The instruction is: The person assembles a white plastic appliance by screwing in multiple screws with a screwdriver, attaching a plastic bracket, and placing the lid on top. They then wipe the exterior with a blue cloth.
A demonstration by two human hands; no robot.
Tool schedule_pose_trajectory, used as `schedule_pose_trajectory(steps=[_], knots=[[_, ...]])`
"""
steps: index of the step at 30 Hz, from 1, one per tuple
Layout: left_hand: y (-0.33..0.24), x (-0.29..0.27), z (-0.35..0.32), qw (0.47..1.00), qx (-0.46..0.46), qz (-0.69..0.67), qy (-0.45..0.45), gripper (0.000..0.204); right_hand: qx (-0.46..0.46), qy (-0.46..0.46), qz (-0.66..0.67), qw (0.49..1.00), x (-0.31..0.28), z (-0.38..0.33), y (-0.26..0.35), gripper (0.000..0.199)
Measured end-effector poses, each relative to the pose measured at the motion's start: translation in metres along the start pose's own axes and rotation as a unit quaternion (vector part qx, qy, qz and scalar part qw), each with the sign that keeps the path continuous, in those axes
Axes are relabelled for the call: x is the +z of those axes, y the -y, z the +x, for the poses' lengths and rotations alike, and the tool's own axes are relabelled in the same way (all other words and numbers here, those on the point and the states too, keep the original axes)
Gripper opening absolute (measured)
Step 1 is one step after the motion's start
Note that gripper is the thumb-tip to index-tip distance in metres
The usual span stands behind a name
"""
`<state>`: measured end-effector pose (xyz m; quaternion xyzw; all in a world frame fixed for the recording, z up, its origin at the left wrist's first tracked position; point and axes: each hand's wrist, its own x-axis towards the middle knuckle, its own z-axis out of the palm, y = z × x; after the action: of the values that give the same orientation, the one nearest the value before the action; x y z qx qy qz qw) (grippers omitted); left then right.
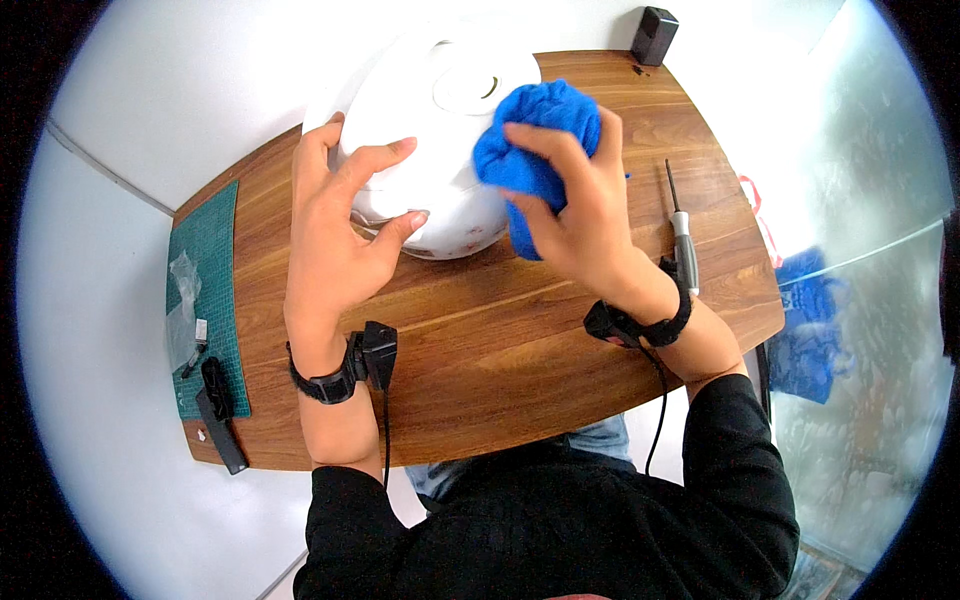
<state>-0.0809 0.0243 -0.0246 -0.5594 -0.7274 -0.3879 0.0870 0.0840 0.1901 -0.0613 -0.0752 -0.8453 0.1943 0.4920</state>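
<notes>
A glossy white rounded appliance (425, 125), its exact kind unclear, stands on the wooden table at the far middle. On its top is a round raised cap with a dark slot, and reddish marks show low on its front. My left hand (345, 225) grips its left side, thumb and index finger on the front and other fingers around the edge. A bunched blue cloth (545, 105) is held in my right hand (585, 190), pressed against the appliance's right side. Part of the cloth hangs below the fingers.
A grey-handled screwdriver (683, 245) lies to the right on the table (500, 340). A black box-shaped object (654, 36) stands at the far right corner. At left, a green cutting mat (210, 240) bears a clear plastic bag (183, 310) and a black strap-like item (217, 400). Cables hang from both wrist devices.
</notes>
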Motion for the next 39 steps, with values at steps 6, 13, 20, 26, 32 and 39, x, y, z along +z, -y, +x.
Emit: schedule_pose_trajectory(steps=[6,13,20,26,32,39], knots=[[-0.014,0.005,-0.002,0.998,-0.004,0.063,-0.013,0.071,-0.058,0.022,-0.061,0.996,0.004,-0.004,0.015,0.054],[-0.020,-0.002,-0.004,0.985,0.083,0.150,0.030,0.066,0.023,0.005,-0.034,0.999,-0.009,0.017,-0.025,0.046],[-0.006,0.006,0.001,0.996,0.080,0.031,-0.025,0.052,0.055,0.021,-0.003,0.998,0.003,0.003,-0.018,0.044],[0.000,0.007,-0.001,0.996,0.076,0.035,-0.036,0.052,0.011,0.054,-0.052,0.997,-0.006,0.004,-0.010,0.038],[0.003,0.007,0.002,0.994,0.063,0.066,-0.058,0.054,-0.046,0.078,-0.118,0.989,-0.014,0.002,-0.004,0.040],[0.015,0.006,0.002,0.991,0.088,0.088,-0.054,0.054,-0.057,0.181,-0.138,0.972,-0.011,-0.007,0.002,0.042]])
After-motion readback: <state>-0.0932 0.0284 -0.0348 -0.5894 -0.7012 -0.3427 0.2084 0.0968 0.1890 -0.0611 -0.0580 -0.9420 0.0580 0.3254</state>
